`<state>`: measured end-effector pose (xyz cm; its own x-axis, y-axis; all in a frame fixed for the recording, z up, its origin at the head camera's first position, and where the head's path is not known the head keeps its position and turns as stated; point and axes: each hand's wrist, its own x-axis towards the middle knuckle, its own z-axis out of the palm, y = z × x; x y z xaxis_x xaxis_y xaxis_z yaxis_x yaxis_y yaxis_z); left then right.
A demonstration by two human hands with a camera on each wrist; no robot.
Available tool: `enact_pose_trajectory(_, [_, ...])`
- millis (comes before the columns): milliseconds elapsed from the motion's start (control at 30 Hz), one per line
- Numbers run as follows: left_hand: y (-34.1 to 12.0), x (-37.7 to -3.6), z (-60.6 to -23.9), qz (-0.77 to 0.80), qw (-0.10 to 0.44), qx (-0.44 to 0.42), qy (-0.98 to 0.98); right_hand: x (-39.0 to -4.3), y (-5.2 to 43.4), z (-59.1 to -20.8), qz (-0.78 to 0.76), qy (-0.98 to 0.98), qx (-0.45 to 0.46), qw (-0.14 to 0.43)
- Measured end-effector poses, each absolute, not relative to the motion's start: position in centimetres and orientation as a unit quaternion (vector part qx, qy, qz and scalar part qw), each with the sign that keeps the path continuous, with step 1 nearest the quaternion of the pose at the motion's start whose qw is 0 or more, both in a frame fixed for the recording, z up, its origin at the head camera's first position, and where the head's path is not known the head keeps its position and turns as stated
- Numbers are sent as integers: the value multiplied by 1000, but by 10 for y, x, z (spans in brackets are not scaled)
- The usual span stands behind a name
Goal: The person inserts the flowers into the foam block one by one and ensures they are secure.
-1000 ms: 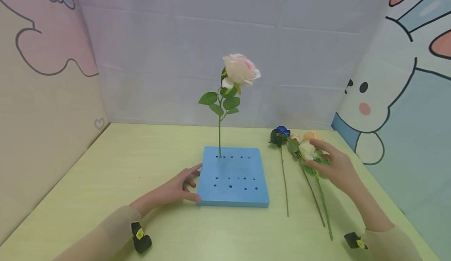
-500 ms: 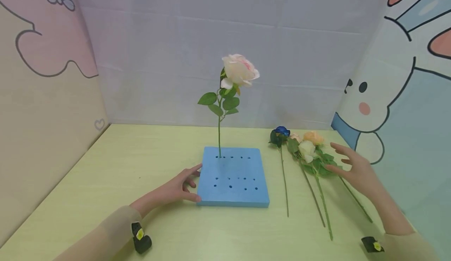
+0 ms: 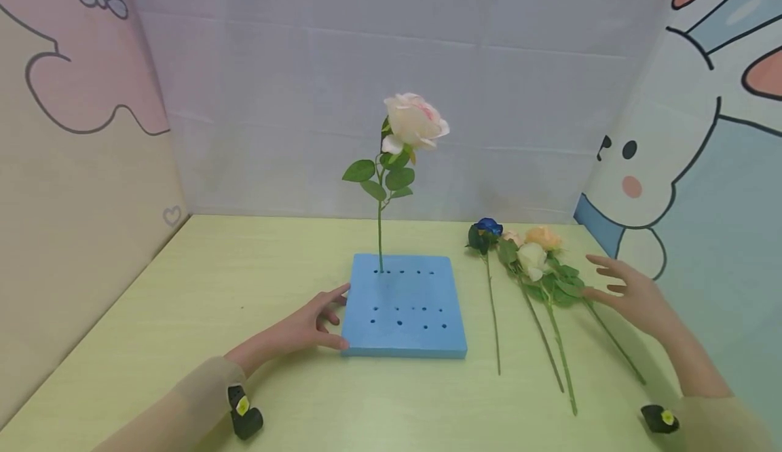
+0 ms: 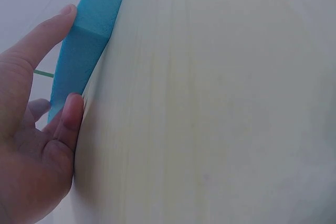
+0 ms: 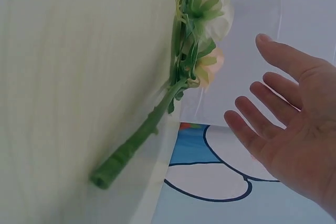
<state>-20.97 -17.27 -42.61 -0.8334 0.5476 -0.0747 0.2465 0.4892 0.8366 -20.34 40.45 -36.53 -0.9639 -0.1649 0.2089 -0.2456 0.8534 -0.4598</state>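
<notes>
blue foam block (image 3: pixel 404 308), loose roses (image 3: pixel 537 269) flat on table

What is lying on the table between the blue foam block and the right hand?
In the head view, loose flowers lie between the foam block and the right hand: a blue flower nearest the block, then the pale roses with stems toward the person.

Pale yellow-green table (image 3: pixel 244 289) with a faint wood grain, enclosed by panels on three sides. Near its centre lies a square blue foam block (image 3: pixel 406 326) pierced by rows of small holes, flat on the surface. To the right of the block, several cut roses lie on the table with their stems towards the near edge: a blue rose (image 3: pixel 487 229) closest to the block, then a cream rose (image 3: pixel 533 258) and an orange rose (image 3: pixel 543 237), their leaves overlapping.
</notes>
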Motion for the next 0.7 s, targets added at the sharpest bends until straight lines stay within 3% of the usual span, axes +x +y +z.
enact_pose_trajectory(700, [-172, -210, -427, 445, 169, 232, 848, -203, 437, -379, 263, -953, 116, -101])
